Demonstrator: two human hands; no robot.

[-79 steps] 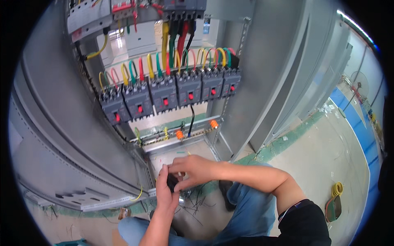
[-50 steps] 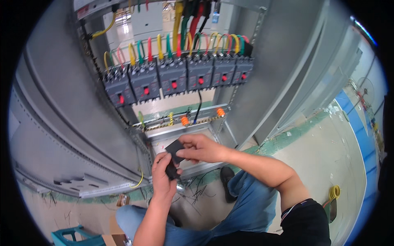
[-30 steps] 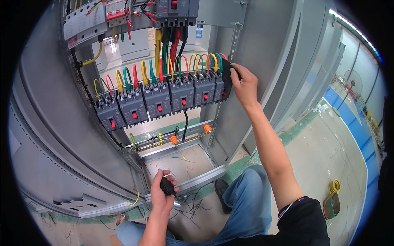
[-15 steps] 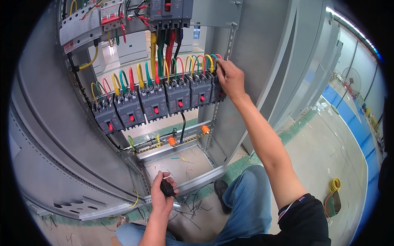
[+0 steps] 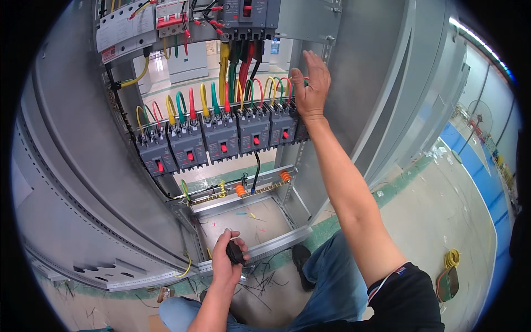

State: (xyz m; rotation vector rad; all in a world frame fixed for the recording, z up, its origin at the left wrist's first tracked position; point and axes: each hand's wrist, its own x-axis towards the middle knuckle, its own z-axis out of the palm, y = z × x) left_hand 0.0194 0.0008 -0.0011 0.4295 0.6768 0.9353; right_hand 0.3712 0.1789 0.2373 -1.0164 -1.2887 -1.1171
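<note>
My right hand (image 5: 313, 91) is raised at the right end of a row of grey circuit breakers (image 5: 220, 138) with red toggles. Its fingers and thumb are stretched apart, nothing is visible in them, and it partly hides the last breaker. Yellow, green and red wires (image 5: 191, 103) loop up from the breakers' top terminals. Low down, in front of the cabinet's bottom opening, my left hand (image 5: 224, 264) is closed around a small black bundle (image 5: 235, 253). Whether that is coiled wire or something else cannot be made out.
A larger breaker (image 5: 247, 22) and a white switch with a red lever (image 5: 170, 21) sit above. Orange insulators (image 5: 240, 191) stand on the lower rail. The cabinet's side panel (image 5: 365, 83) rises on the right. Wire scraps and a yellow wire coil (image 5: 452, 258) lie on the floor.
My right hand has come off the last breaker's terminals and opened, moving slightly up. My left hand still holds the black bundle. The whole view has shifted a little.
</note>
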